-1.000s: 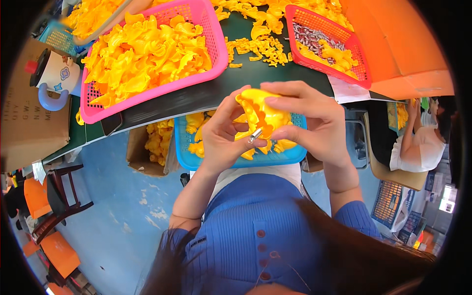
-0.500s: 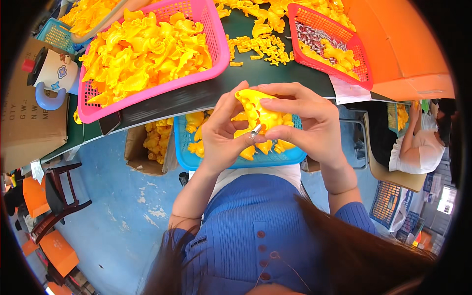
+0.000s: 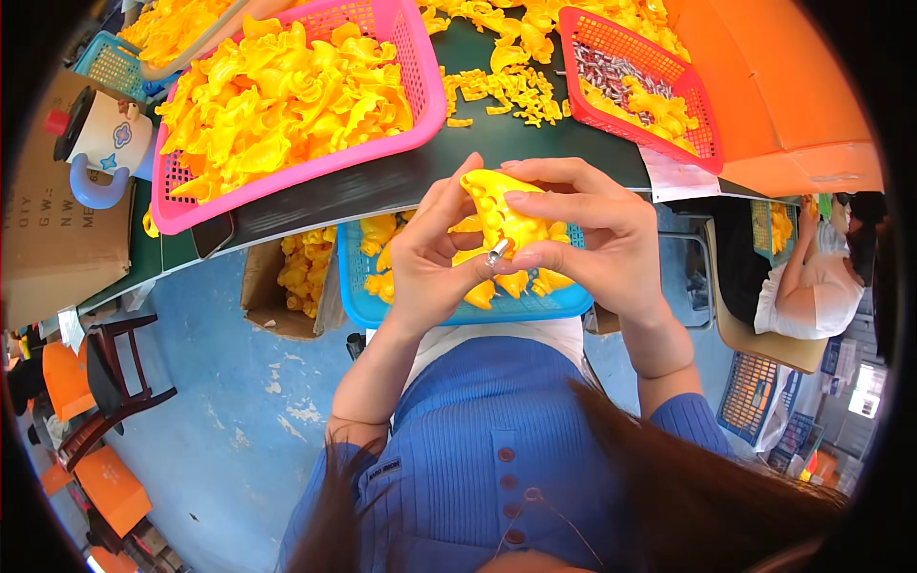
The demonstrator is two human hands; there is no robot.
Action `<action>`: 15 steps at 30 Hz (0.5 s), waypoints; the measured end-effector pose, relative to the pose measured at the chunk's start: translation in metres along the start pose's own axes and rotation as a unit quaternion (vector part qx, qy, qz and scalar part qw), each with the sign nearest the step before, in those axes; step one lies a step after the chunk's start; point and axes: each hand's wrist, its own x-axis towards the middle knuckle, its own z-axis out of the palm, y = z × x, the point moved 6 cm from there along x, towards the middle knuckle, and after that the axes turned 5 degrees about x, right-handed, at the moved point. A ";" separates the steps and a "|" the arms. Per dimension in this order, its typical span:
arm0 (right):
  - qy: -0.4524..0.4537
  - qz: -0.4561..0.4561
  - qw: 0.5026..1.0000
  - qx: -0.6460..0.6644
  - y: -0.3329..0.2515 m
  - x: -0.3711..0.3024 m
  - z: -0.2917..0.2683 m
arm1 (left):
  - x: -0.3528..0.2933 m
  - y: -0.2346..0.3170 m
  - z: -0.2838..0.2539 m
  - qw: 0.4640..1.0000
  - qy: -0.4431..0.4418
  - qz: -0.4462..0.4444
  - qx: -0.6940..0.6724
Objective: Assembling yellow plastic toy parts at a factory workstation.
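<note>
Above my lap, both hands hold one yellow moulded plastic part (image 3: 511, 218) with a bumpy surface. My right hand (image 3: 602, 229) grips it from the right, fingers over its top and thumb at its lower edge. My left hand (image 3: 432, 250) is closed at its left side, with the thumb pressed by a small silvery metal cylinder (image 3: 498, 252) that sticks out of the part's lower edge. How far the cylinder sits inside is hidden. Underneath, a blue basket (image 3: 368, 307) on my lap holds several similar yellow parts.
A pink basket (image 3: 334, 160) heaped with yellow parts stands on the dark green table (image 3: 363, 196). At right, a red basket (image 3: 702, 115) holds yellow pieces and small metal cylinders beside an orange box (image 3: 783, 86). A mug (image 3: 110, 143) stands left. Another person (image 3: 812, 286) sits at right.
Hardly anything differs. My left thumb and the metal cylinder have shifted very slightly at the part's lower edge; both hands keep their hold.
</note>
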 end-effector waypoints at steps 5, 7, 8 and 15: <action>-0.004 -0.001 1.000 0.016 0.000 0.000 0.001 | -0.001 0.001 0.000 1.000 0.000 0.000 -0.007; -0.006 0.007 1.000 0.011 -0.001 0.000 0.002 | 0.000 0.003 0.000 1.000 -0.001 -0.019 0.004; -0.006 0.007 1.000 0.011 -0.001 0.000 0.003 | 0.001 0.004 0.000 1.000 -0.001 -0.019 0.004; -0.018 0.029 0.999 0.031 0.011 -0.001 0.002 | 0.001 0.003 -0.005 0.998 -0.020 -0.056 0.023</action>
